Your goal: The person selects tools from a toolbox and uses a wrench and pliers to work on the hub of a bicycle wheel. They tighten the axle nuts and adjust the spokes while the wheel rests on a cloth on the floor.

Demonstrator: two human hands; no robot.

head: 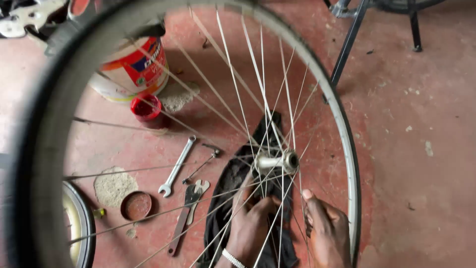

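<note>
The left hand (253, 223) closes its fingers on a black cloth (233, 183) that lies on the red floor (416, 149) behind the spokes. The right hand (325, 231) rests just beside it, fingers loosely open, holding nothing. Just above both hands sits the silver hub (276, 162) of the bicycle wheel (342, 124). Left of the grip lie a spanner (177, 166) and a small round lid (136, 205).

Worn red concrete floor (416, 149), pale chipped patches; dark metal stand legs (347, 44), perhaps a bike rack's.
</note>
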